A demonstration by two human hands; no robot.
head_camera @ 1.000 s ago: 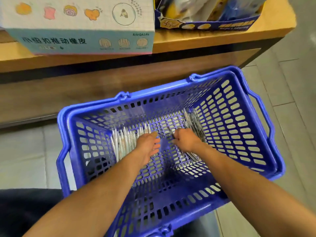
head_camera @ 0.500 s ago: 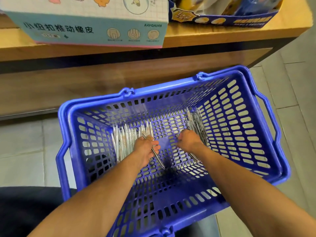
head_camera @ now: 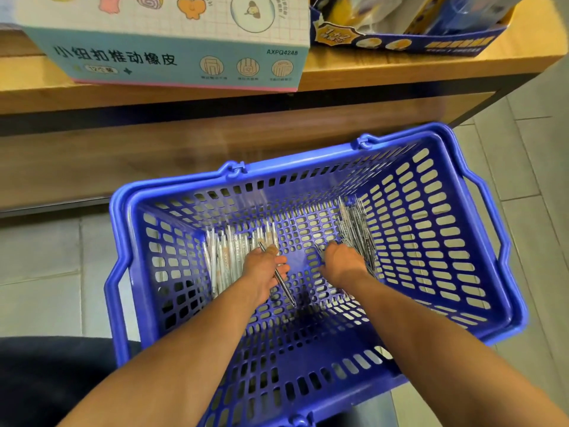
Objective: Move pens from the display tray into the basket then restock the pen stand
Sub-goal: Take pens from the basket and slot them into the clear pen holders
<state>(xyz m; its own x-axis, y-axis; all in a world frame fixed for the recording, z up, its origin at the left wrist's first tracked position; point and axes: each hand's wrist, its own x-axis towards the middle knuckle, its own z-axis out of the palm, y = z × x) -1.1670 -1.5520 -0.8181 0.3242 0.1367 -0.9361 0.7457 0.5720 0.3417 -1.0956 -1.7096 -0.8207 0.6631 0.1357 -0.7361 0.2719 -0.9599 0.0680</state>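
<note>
Reaching into the blue basket (head_camera: 443, 229), I have both hands low near its floor. My left hand (head_camera: 263, 269) pinches one dark pen (head_camera: 284, 286) between thumb and fingers; the pen slants down toward me. Just beside this hand, a bunch of pale pens (head_camera: 228, 251) lies along the left wall. My right hand (head_camera: 340, 263) rests with curled fingers at the dark pens (head_camera: 354, 223) by the right wall; I cannot tell if this grip holds any. Behind the basket, a pale blue box (head_camera: 172, 57) sits on the wooden worktop (head_camera: 369, 78).
</note>
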